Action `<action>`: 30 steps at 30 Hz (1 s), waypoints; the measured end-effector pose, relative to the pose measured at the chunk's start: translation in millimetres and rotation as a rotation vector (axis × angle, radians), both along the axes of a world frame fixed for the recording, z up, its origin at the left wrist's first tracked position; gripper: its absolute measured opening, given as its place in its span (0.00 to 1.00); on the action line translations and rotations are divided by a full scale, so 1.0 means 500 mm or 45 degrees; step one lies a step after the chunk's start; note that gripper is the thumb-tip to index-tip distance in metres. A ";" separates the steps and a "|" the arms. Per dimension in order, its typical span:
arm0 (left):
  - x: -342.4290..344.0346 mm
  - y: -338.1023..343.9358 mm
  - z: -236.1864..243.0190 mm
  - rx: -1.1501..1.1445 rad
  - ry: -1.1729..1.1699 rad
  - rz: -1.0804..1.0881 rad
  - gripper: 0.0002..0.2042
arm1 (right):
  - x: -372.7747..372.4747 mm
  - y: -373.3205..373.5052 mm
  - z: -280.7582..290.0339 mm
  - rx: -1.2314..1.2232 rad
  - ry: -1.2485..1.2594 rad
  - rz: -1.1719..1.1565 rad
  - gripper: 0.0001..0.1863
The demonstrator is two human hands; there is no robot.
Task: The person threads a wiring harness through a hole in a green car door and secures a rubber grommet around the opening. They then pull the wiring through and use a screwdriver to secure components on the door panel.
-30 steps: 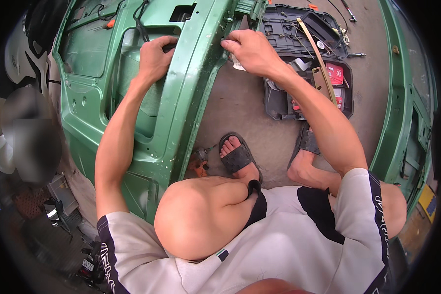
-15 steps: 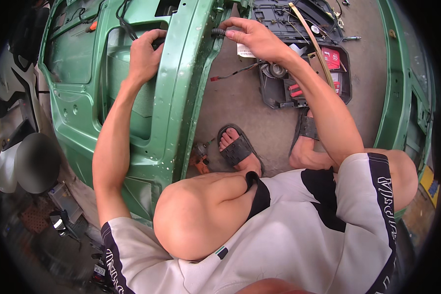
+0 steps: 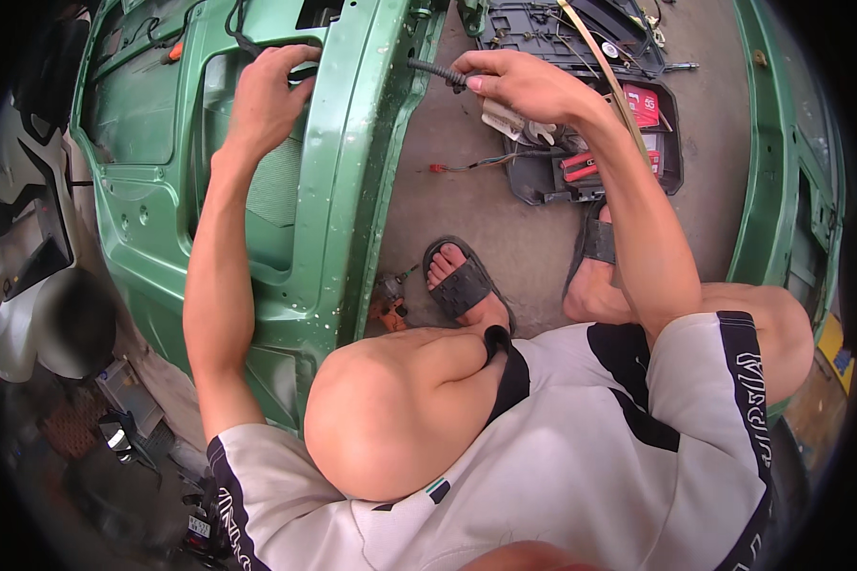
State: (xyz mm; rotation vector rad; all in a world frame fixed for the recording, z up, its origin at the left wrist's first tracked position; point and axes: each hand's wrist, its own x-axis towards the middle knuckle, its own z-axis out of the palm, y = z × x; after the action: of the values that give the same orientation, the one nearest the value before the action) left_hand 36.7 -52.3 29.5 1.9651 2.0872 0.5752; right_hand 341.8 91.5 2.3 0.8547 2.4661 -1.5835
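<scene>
Beside an open black toolbox containing a red box, pinches the ribbed conduit, jutting from the green door, with right hand outstretched, and curls left hand at the door's opening, but cannot tell on what.
</scene>
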 end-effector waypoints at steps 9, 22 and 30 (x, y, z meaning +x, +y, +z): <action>0.008 0.006 -0.011 0.272 -0.104 0.072 0.09 | -0.101 -0.022 0.009 0.304 0.237 -0.327 0.17; -0.042 -0.013 -0.007 0.445 0.223 -0.120 0.11 | -0.053 -0.120 -0.017 0.288 0.176 -0.558 0.18; -0.055 -0.001 -0.020 -0.037 -1.796 0.660 0.17 | -0.075 -0.056 0.005 0.258 0.094 -0.453 0.15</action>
State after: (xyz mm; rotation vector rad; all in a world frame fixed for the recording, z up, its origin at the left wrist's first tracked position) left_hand 9.0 -52.8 19.4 0.4702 1.4740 1.4220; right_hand 304.4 63.7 4.6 1.3548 2.6779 -1.4966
